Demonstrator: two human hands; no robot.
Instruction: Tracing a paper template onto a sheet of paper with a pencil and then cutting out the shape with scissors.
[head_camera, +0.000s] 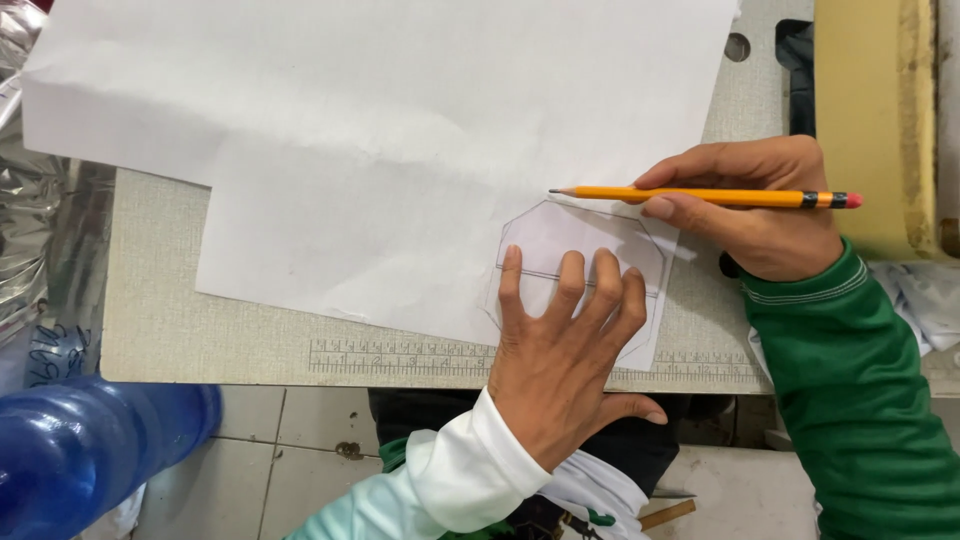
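Yellow pencil (700, 195) pinched in the right hand (760, 205), tip at the octagonal template (580, 265) edge — left hand (565, 350) splayed flat, seemingly pinning it on white paper (380, 130).

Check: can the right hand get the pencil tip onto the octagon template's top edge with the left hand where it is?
Probably yes. The left hand presses the template's lower half; the top edge is bare beside the pencil in the right hand.

White left sleeve (right one green)

Sewing workshop, worktable (160, 330) with printed ruler strip (400, 360); cream sewing machine (875, 110), paper pattern (400, 150)
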